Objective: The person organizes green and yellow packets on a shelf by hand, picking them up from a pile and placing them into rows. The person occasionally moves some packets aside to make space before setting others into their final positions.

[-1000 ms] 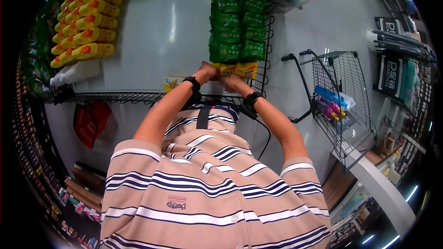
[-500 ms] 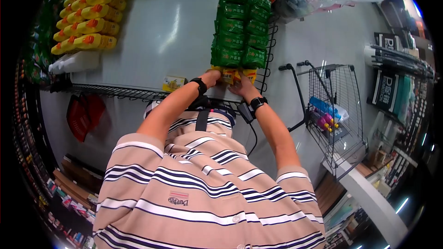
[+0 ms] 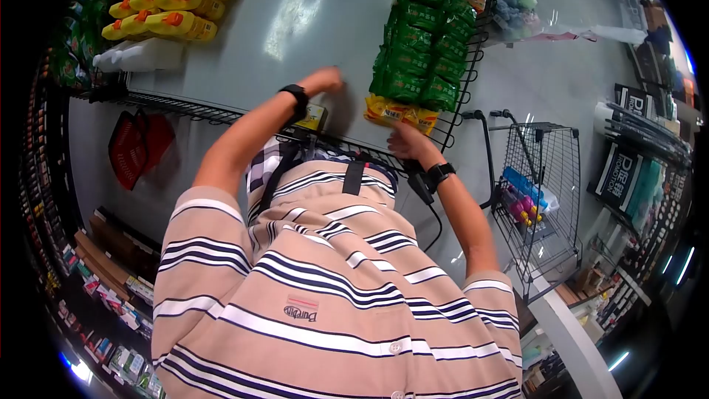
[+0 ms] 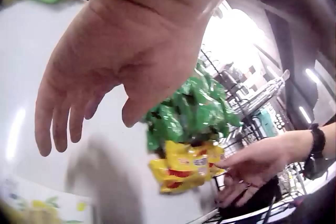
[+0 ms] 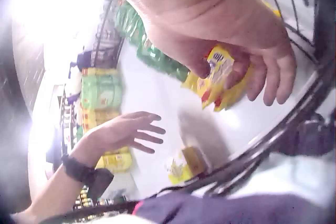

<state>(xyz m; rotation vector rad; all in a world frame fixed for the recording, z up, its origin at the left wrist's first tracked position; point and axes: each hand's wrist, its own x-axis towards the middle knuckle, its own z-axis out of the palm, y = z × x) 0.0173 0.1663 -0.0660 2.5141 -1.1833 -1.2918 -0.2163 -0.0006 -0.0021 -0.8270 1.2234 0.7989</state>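
Observation:
My left hand (image 3: 323,80) hovers over the white shelf surface, fingers loosely spread and holding nothing. Close below it on the shelf sits a small yellow-and-white box (image 5: 179,167), partly covered by the left wrist in the head view. Beside the front yellow packets (image 3: 399,113) is my right hand (image 3: 412,145), its thumb and fingers parted. From the left wrist view, the right fingertips (image 4: 224,163) are right at the edge of those packets (image 4: 186,169). Behind them stand rows of green packets (image 3: 413,59).
Yellow bottles (image 3: 181,24) and white jugs (image 3: 148,55) line the left side. A black wire rail (image 3: 196,111) edges the shelf. A red basket (image 3: 136,148) lies at the left, a wire shopping cart (image 3: 543,199) with goods at the right.
My left hand has moved off the yellow packets to the left, over the shelf. The right hand has drawn slightly back from them. The view has turned, shifting the packets rightward.

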